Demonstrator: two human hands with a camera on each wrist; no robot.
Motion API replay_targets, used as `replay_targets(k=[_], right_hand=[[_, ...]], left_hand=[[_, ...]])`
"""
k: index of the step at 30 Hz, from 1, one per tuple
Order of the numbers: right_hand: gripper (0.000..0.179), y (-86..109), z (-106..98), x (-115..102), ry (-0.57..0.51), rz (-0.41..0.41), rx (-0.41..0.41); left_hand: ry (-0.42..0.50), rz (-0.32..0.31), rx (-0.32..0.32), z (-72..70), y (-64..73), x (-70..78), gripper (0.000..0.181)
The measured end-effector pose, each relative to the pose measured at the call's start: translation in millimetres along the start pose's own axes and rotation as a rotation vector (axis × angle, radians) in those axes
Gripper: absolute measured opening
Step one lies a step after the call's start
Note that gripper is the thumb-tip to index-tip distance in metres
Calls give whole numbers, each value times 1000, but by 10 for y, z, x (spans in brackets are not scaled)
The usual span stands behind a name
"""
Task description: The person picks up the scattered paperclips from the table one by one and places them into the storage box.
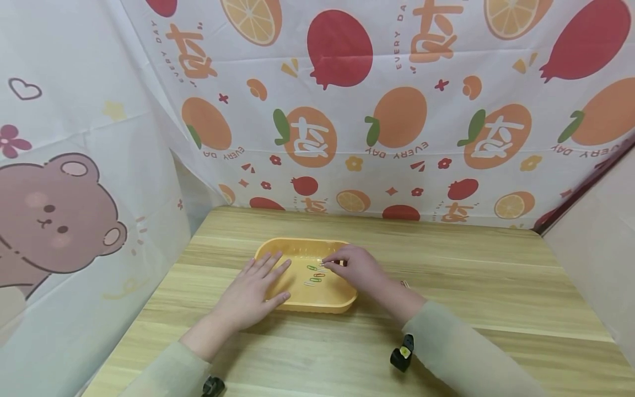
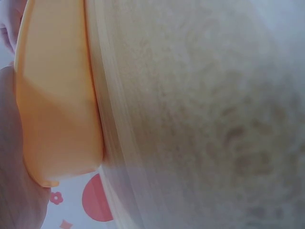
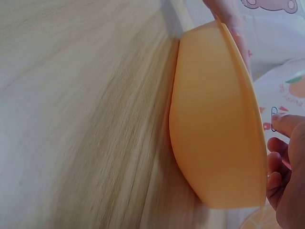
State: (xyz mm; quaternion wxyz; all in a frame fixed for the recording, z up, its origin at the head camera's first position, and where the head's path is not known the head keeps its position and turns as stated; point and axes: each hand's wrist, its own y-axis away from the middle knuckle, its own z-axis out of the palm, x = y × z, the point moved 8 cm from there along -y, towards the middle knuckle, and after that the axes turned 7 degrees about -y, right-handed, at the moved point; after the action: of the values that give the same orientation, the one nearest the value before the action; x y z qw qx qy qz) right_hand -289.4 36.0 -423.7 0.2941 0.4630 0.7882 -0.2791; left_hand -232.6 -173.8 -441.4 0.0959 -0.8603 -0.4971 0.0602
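Note:
A yellow-orange plastic tray (image 1: 292, 298) stands on the wooden table. Several paper clips (image 1: 315, 280), green, red-orange and whitish, lie scattered on its floor. My left hand (image 1: 250, 292) lies over the tray's left side with fingers straight and spread, the thumb reaching over the front rim. Over the tray's right part, my right hand (image 1: 359, 267) pinches a dark-outlined paper clip (image 3: 274, 114) between thumb and fingertip, its other fingers curled. In the right wrist view that clip shows just past the tray's rim.
On the table, beside my right forearm, lies another small paper clip (image 1: 405, 284), partly hidden by the arm. A fruit-print cloth (image 1: 342, 154) hangs behind the table, and a bear-print cloth (image 1: 74, 220) at the left. Each sleeve carries a black wrist camera (image 1: 403, 353).

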Motion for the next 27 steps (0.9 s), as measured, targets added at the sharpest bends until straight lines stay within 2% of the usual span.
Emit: replay_targets(k=[5,9,17,23,27], right_hand=[[11,-46,67,-90,30,-39,1],[12,-99,137,-121,43,-37,-15],[13,-181,237,-178,34,-86,-22],[13,-208,290,-177,41,-66,-35],[13,-249,347,-152,75,-38,-59]], left_hand=[[-5,0,-7,5,-2,-6,71],[-3,-6,-25,17,-6,-13,72],[4,1,2,9,0,-5,71],[4,0,18,2,3,-5,70],[11,-5,3,-12,-1,-8,71]])
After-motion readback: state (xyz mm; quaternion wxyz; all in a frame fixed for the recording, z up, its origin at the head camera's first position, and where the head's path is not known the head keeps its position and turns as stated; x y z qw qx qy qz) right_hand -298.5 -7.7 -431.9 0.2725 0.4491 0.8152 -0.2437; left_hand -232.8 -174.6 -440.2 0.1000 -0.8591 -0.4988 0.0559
